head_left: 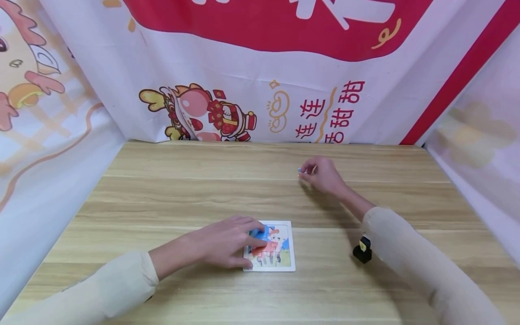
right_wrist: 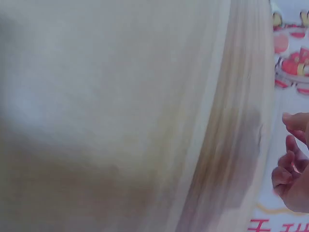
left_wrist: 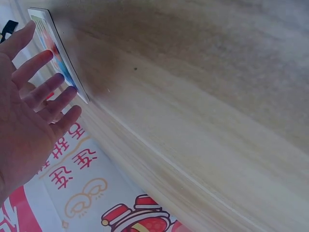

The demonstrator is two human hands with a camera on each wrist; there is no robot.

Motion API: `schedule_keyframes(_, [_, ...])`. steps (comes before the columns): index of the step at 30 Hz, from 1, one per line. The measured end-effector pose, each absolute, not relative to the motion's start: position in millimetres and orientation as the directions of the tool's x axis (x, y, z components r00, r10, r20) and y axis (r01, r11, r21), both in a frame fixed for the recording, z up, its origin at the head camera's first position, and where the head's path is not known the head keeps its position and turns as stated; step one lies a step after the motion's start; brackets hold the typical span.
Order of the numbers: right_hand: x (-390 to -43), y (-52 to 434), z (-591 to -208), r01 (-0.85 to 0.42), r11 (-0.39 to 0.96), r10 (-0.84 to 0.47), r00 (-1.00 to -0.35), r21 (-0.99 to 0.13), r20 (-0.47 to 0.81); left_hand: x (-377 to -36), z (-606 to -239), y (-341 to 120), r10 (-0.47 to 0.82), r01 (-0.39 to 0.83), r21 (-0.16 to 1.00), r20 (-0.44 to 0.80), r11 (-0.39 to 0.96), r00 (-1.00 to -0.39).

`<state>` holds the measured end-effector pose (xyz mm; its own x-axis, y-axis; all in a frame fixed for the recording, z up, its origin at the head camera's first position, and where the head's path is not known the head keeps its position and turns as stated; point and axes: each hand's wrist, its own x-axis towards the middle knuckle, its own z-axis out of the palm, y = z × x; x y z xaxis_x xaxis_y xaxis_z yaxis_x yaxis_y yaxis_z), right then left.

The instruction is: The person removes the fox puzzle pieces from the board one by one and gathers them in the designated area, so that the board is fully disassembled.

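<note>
Wood-grain tabletop [head_left: 195,180] spreads across my head view, and near its front sits what I'd call a framed jigsaw puzzle [head_left: 292,248], white-rimmed and close to square, so I get no long axis from it. Its picture is a cartoon animal with a pale head and an orange-red body against blue. The left hand [head_left: 229,241] reaches over from the left with fingers spread, fingertips resting on the puzzle's left part and thumb at the near left corner; it grips nothing that I can see, and it hides whatever lies beneath it.

The right hand [head_left: 323,174] pinches a small coloured piece [head_left: 299,170] between thumb and forefinger. I catch only specks of blue and orange there, so its shape and which way it is turned I cannot tell; my right wrist view shows the curled fingers but not the piece.

What matters most to me is the offset: the puzzle lies well apart from that pinch, toward the person and slightly left, with the left hand far the nearer.

Beside the right sleeve [head_left: 410,253] I see a small black device [head_left: 362,252]. Behind everything hangs a printed cloth backdrop [head_left: 227,63].
</note>
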<state>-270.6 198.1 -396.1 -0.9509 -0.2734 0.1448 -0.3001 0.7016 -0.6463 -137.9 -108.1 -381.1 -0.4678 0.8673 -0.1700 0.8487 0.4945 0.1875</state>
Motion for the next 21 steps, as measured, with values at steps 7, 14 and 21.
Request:
schedule_keyframes(7, [-228.5,185.3,-390.7,-0.361,0.616,-0.403,-0.908,-0.701,0.113,-132.8,-380.2,-114.6,0.855,0.839,0.175,-0.167,0.515,-0.491])
schedule_keyframes(14, [-193.7,169.4,-394.7,-0.393,0.549,-0.540,-0.841,-0.738,0.046,-132.0,-382.8,-118.7,0.861,0.840,0.191,-0.142,0.508,-0.489])
schedule_keyframes(21, [-173.3,154.6,-395.9,-0.386,0.562,-0.607,-0.793,-0.732,-0.047,-132.9,-383.3,-117.9,0.855,0.833,0.193,-0.165,0.518,-0.493])
